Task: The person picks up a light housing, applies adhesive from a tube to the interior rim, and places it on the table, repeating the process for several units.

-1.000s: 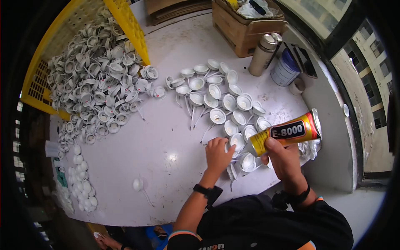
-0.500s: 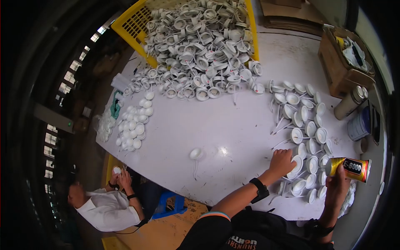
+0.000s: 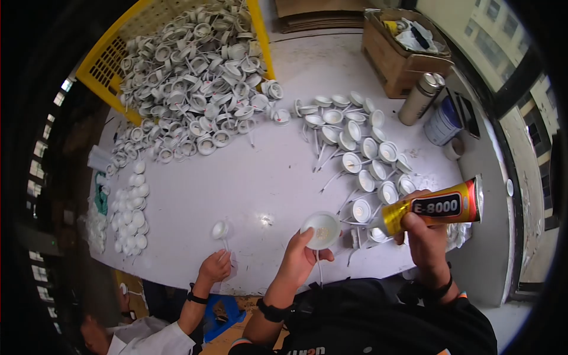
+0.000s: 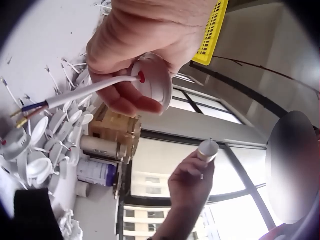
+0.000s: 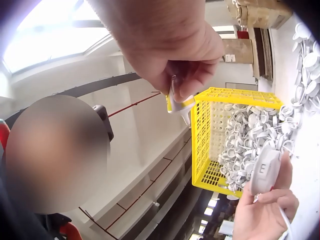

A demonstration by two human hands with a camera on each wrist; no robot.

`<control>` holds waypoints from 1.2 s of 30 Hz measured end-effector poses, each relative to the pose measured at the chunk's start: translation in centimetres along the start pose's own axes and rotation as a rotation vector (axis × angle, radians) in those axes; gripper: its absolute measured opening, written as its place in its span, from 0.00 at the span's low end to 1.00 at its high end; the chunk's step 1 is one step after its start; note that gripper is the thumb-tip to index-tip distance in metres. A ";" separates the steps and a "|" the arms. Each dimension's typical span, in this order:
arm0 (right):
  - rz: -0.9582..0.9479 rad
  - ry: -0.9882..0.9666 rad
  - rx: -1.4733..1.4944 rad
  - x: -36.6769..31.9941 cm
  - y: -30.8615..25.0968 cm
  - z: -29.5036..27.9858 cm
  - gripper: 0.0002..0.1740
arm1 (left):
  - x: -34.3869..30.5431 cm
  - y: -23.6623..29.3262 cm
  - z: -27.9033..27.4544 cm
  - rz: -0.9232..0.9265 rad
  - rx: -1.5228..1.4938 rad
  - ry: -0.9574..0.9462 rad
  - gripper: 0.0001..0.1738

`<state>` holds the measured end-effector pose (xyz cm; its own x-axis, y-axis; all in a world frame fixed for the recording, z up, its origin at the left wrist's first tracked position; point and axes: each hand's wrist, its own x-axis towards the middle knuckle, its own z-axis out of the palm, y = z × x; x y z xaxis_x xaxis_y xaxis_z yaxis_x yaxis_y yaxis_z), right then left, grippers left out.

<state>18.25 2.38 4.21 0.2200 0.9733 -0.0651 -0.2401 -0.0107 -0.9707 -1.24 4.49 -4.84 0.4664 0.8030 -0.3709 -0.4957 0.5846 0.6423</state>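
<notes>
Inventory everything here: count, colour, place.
E-8000 tube: one, yellow, in right hand
held cup: one, white, in left hand
wired cups: many, white, crate and table
domes: many, white, table's left
table: one, pale, centre
crate: one, yellow, far left
box: one, brown, far right
cardboard sheets: several, brown, beside box
flasks: apparently two, metallic, near box
tub: one, white, beside flasks
small pot: one, pale, beside tub
flat object: one, black, behind tub
stool: one, blue, below table
other person: one, white top, lower left
own hands: two, bare, over table
</notes>
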 end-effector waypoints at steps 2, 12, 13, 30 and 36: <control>-0.014 -0.050 -0.028 -0.3 -0.3 0.7 0.17 | -1.6 0.9 1.4 -0.038 -0.156 -0.065 0.29; -0.182 -0.219 -0.264 -0.3 -0.5 2.3 0.12 | -3.8 0.4 3.2 0.021 -0.380 -0.213 0.22; -0.248 -0.243 -0.332 -0.2 -0.5 2.3 0.12 | -3.8 0.3 3.2 0.021 -0.385 -0.214 0.22; -0.427 -0.277 -0.595 0.4 -0.8 2.4 0.11 | -4.1 0.7 4.7 0.037 -0.220 -0.149 0.34; -0.360 -0.286 -0.667 0.2 -1.3 2.4 0.10 | -4.1 0.7 4.8 0.041 -0.224 -0.143 0.34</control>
<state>16.30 3.13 6.07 -0.0955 0.9630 0.2519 0.4337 0.2680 -0.8603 0.03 1.07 0.28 0.5337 0.8112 -0.2389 -0.6587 0.5759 0.4843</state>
